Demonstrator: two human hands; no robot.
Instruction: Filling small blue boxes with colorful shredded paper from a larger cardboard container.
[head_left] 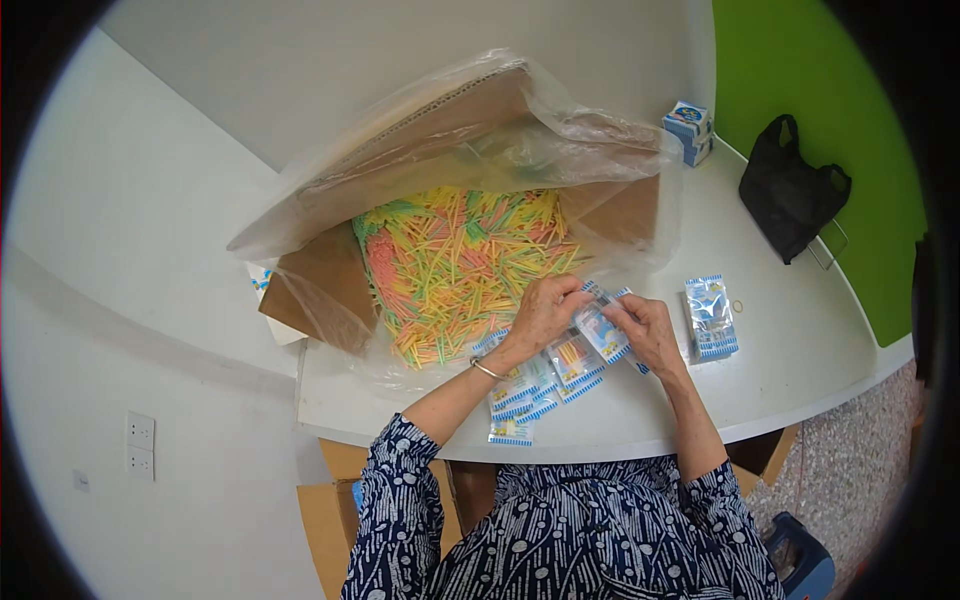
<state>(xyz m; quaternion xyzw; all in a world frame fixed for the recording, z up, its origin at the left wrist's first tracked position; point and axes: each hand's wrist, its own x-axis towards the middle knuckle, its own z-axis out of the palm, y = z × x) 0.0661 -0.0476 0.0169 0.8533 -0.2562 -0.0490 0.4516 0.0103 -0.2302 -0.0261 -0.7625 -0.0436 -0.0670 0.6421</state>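
Observation:
Between my two hands, over the table's front part, is a small clear plastic packet [603, 331] with blue-and-white striped ends. My left hand [546, 312] pinches its upper left edge, and the fingers of my right hand [649, 333] close on its right side. Beneath and left of it lie several similar packets [573, 358], overlapping, at least one with thin coloured sticks inside. Just beyond my left hand is a large open cardboard box [622, 212] lined with clear plastic film. It is filled with loose thin sticks [470, 275] in yellow, pink and green.
To the right, a stack of flat packets [711, 318] lies on the white table [800, 350], with a rubber band [738, 306] beside it. Small blue-and-white boxes [688, 132] and a black bag [790, 190] are farther back. Cardboard boxes [325, 530] stand below the table's front edge.

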